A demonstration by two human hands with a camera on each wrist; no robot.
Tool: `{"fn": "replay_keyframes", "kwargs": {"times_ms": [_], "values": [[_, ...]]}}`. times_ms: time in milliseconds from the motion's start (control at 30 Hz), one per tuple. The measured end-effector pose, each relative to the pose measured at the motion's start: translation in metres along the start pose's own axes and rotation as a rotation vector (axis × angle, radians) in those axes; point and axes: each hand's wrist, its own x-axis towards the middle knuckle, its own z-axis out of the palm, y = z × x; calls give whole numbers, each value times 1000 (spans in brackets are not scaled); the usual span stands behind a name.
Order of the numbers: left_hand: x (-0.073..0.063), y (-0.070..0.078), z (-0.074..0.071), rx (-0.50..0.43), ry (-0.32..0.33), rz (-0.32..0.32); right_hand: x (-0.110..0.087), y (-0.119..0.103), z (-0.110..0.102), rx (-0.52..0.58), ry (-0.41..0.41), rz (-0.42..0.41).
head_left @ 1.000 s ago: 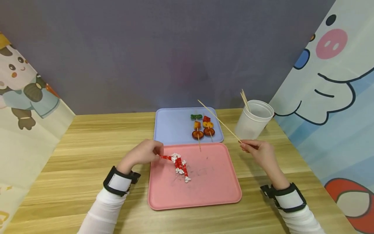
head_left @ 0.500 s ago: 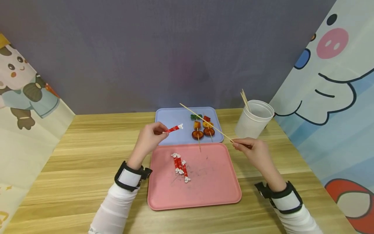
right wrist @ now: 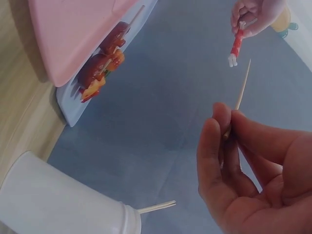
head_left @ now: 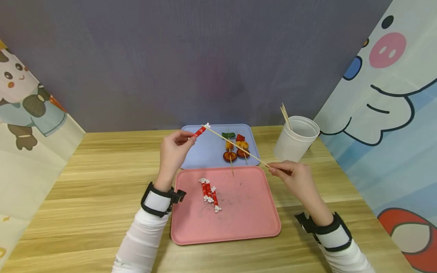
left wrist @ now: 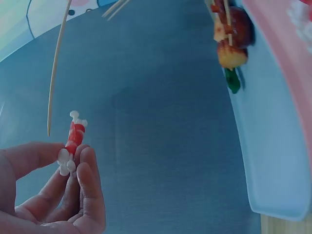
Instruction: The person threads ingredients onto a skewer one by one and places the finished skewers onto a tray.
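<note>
The left hand [head_left: 173,149] has lifted the red roll [head_left: 200,131] off the pink tray [head_left: 246,223] toward 12 o'clock, its free end swinging from 3 to 2 o'clock. The right hand [head_left: 293,176] has shifted toward 9 o'clock, bringing the skewer's [head_left: 235,146] tip near that end.

Left grip [head_left: 173,152] pinching a red-and-white piece [head_left: 199,131], right grip [head_left: 294,176] holding a thin skewer [head_left: 235,146], three similar pieces [head_left: 208,190] on a pink tray [head_left: 250,212], two loaded skewers [head_left: 230,156] on a blue tray [head_left: 203,151]
</note>
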Motion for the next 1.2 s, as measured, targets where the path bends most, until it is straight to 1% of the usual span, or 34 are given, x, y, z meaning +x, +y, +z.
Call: {"fn": "replay_keyframes", "kwargs": {"times_ms": [167,267,400,500,633,733,900,967,1067,1200], "values": [[4,7,2,-37,68,12,1,-6,0,-23,-3,-14],[6,10,4,-59,99,24,1,-8,1,-19,-13,0],[7,12,5,-78,132,33,0,-8,1,14,-30,28],[8,12,5,-88,147,35,-1,-6,1,25,-30,26],[8,12,4,-98,155,31,-1,-6,2,9,-30,12],[6,17,4,-91,152,25,-1,-6,3,-2,-34,11],[-3,40,2,-77,134,27,0,-5,4,-12,-32,6],[-6,47,1,-76,131,34,0,-5,4,-11,-34,8],[-8,48,1,-72,132,43,0,-5,4,-6,-44,18],[-8,47,2,-66,138,51,-1,-5,5,-15,-57,25]]}}
